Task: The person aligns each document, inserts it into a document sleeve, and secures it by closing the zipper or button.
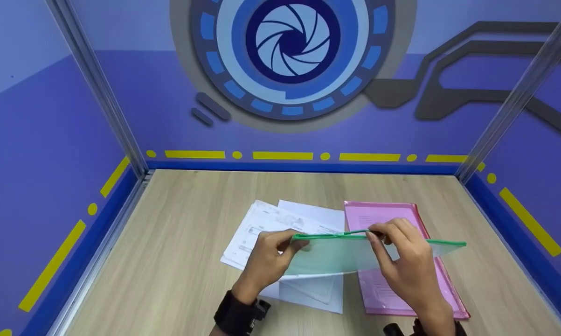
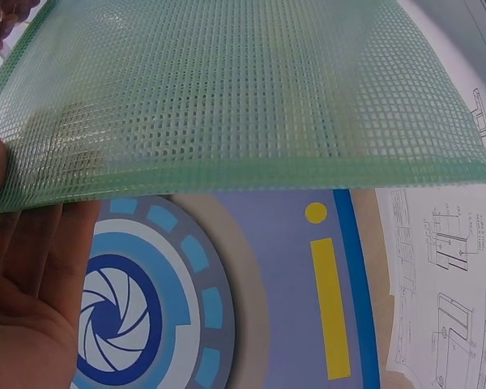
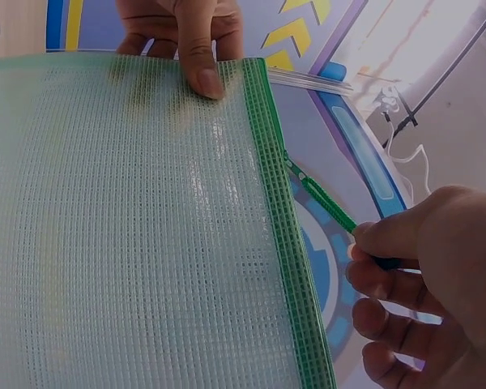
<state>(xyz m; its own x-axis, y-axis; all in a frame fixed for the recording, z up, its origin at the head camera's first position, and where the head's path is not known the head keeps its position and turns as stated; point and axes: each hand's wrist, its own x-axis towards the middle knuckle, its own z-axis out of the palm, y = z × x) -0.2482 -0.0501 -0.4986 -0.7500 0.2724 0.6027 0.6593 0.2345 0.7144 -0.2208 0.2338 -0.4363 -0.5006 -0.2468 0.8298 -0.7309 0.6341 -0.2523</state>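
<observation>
Landmark: pink folder (image 1: 387,296), flat on the wood table (image 1: 159,270), red edging down its right side. Green mesh pouch (image 1: 329,256) is held up off the table, above the folder and reaching out to its left; in the head view its far right end also pokes past the folder's right edge. Bright green zip edge runs along the top, translucent body below it.

Left hand (image 1: 268,256), left of the folder: pinches the pouch at its left corner, thumb on one face, fingers on the other, so barely any gap. Right hand (image 1: 408,266), over the folder: thumb and index closed on the free end of the green pull cord (image 3: 328,203), other fingers loosely bent. Cord is stretched out from the slider (image 3: 292,166), which sits on the zip edge near the left-hand end.

Papers (image 1: 261,224), left of the folder, loosely overlapped and skewed, partly hidden by pouch and left hand; line drawings show on some in the left wrist view. Black band (image 1: 236,312) on the left wrist, left of the folder. Behind the folder, blue-purple wall (image 1: 145,107) with round emblem (image 1: 293,39) and yellow dashes.
</observation>
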